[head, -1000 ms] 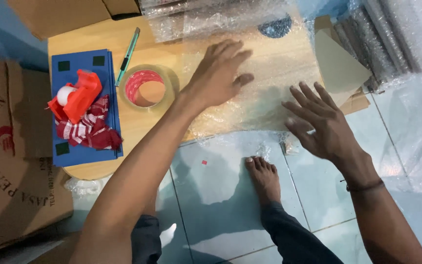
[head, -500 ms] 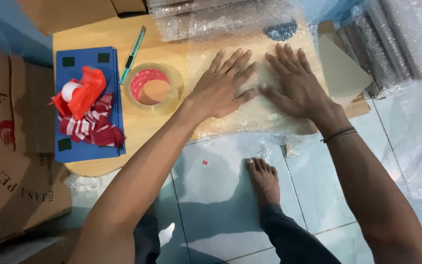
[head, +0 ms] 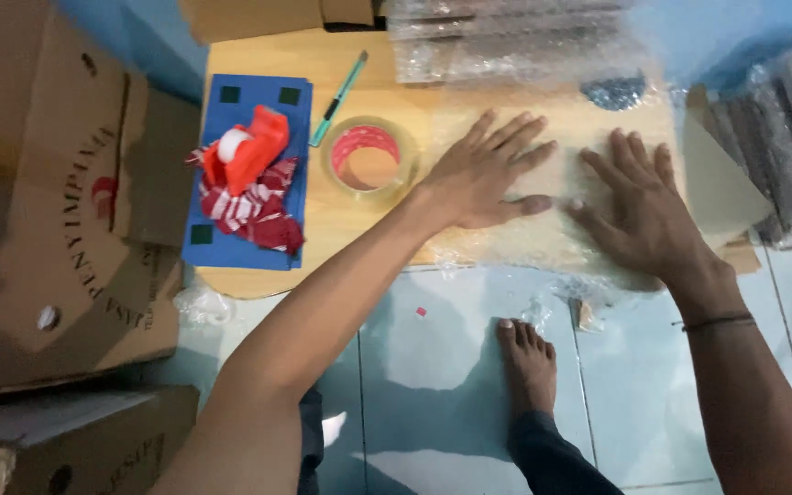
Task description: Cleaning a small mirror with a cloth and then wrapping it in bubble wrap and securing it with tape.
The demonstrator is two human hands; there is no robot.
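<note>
Right hand [head: 645, 213] moved off the desk's near edge onto the clear bubble-wrap sheet [head: 543, 238], now flat beside left hand [head: 483, 179]; both spread slightly apart.

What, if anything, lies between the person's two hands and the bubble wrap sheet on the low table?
Nothing visible does. The left hand and right hand both lie flat, palms down, directly on the bubble wrap sheet. The tape roll sits apart, beside the left hand.

bare arms, thin dark wristband [head: 710, 322], dark trousers [head: 556, 454]
</note>
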